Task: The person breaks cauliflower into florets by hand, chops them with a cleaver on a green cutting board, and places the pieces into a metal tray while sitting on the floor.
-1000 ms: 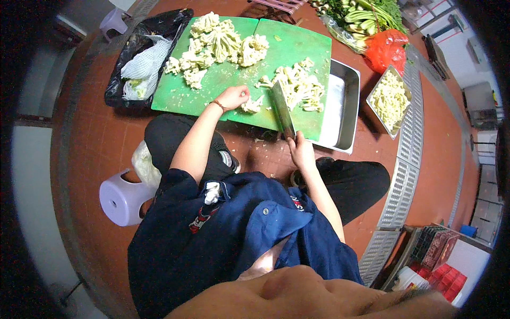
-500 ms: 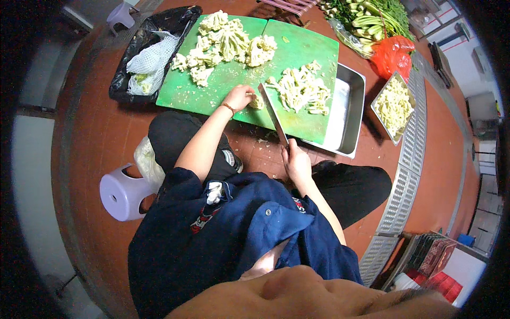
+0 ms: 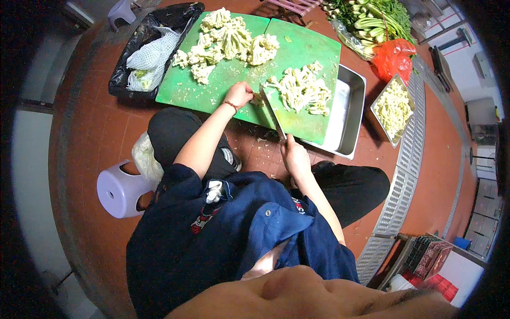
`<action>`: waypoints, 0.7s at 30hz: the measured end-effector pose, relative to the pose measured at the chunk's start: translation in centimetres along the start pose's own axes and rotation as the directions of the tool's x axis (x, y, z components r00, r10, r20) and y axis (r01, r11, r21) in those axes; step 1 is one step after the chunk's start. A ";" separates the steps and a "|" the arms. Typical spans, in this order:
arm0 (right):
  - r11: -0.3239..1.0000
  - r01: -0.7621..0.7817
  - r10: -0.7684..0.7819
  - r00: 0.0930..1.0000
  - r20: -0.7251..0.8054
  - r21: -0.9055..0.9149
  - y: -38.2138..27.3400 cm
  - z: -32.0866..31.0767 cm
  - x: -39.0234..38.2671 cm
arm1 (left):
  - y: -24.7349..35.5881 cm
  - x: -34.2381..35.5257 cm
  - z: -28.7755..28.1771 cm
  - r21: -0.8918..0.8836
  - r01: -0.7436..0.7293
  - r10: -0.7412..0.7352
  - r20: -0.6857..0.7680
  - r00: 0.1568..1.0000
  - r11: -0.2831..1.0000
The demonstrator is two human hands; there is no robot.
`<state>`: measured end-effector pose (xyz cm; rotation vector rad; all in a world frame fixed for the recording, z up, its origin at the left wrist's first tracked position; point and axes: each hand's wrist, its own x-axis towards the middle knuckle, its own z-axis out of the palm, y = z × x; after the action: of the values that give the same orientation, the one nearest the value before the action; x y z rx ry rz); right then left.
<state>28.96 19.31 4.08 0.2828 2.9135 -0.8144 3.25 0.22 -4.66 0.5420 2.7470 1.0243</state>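
My left hand (image 3: 239,94) is closed, its fingertips pinching a small cauliflower piece (image 3: 257,99) against the green cutting board (image 3: 180,90). Right beside that piece stands the blade of a kitchen knife (image 3: 271,112), which partly hides it. My right hand (image 3: 296,156) wraps round the knife's handle just off the board's near edge. Larger cauliflower chunks (image 3: 229,41) lie heaped on the far left of the board. To the right of the blade is a loose pile of cut florets (image 3: 304,90).
A metal tray (image 3: 352,122) sits partly under the board's right side. Farther right, another metal pan (image 3: 393,109) holds cut florets. A black-lined bin (image 3: 119,80) stands left, a purple stool (image 3: 114,191) near-left. Green vegetables (image 3: 372,24) and a red plastic bag (image 3: 392,56) lie far right.
The knife has shifted slightly left, up to the pinched piece, and its blade now shows more edge-on. My left hand has moved a little up and left.
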 end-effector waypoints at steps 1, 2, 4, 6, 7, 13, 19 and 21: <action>1.000 -0.006 0.006 1.000 0.007 0.024 -0.2 0.1 0.2 | -0.2 0.0 0.0 0.014 0.000 0.000 -0.021 1.000 1.000; 1.000 -0.014 0.014 1.000 0.007 0.015 -0.4 0.6 0.6 | -0.4 0.0 0.1 0.028 0.000 0.001 -0.041 0.999 1.000; 0.999 -0.050 0.050 0.999 -0.004 -0.002 -0.4 1.4 1.5 | 0.3 0.1 0.1 0.022 -0.013 0.014 -0.025 1.000 1.000; 1.000 -0.014 0.015 0.999 -0.033 0.028 0.4 1.7 2.0 | 0.3 -0.1 -0.2 -0.011 -0.020 0.020 0.026 0.999 1.000; 0.999 0.016 -0.013 0.998 -0.057 0.050 1.0 1.7 2.2 | 0.2 -0.1 -0.5 -0.098 0.044 -0.034 0.096 0.995 0.994; 0.999 0.030 -0.031 0.997 -0.066 -0.015 0.3 -0.8 -0.1 | -0.6 -0.5 0.1 -0.125 -0.014 0.013 -0.015 1.000 0.992; 0.990 0.030 -0.033 0.999 -0.022 -0.138 0.4 -0.9 -0.3 | 0.3 -0.1 0.7 -0.079 0.001 -0.009 -0.097 0.995 0.997; 0.989 0.030 -0.034 0.999 -0.026 -0.143 0.3 -1.0 -0.2 | 0.4 0.0 0.7 -0.048 0.002 -0.007 -0.116 0.993 0.999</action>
<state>29.19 20.03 4.81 0.2370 2.9915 -0.6059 3.56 0.93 -4.95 0.4837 2.8138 1.1519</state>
